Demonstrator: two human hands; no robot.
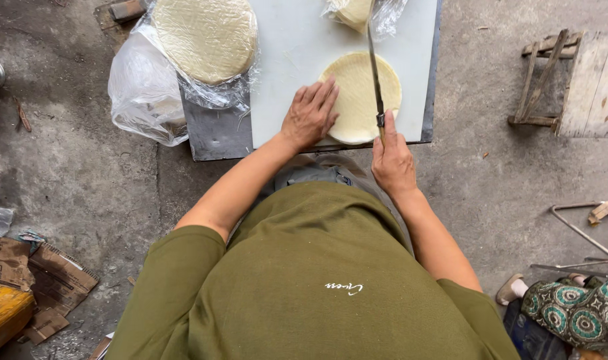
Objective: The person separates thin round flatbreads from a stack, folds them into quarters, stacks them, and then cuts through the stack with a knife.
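A stack of round pale yellow flat sheets (pixel 361 100) lies on a white cutting board (pixel 297 47) set on a low metal surface. My left hand (pixel 309 115) presses flat on the left side of the stack, fingers spread forward. My right hand (pixel 392 160) grips the handle of a long thin knife (pixel 373 67), whose blade runs forward across the stack's right half.
A larger round stack (pixel 207 37) sits in a clear plastic bag (pixel 144 93) at the board's left. Another bagged stack (pixel 361 10) lies at the far edge. A small wooden stool (pixel 571 80) stands right. Cardboard scraps (pixel 44 287) lie lower left on concrete floor.
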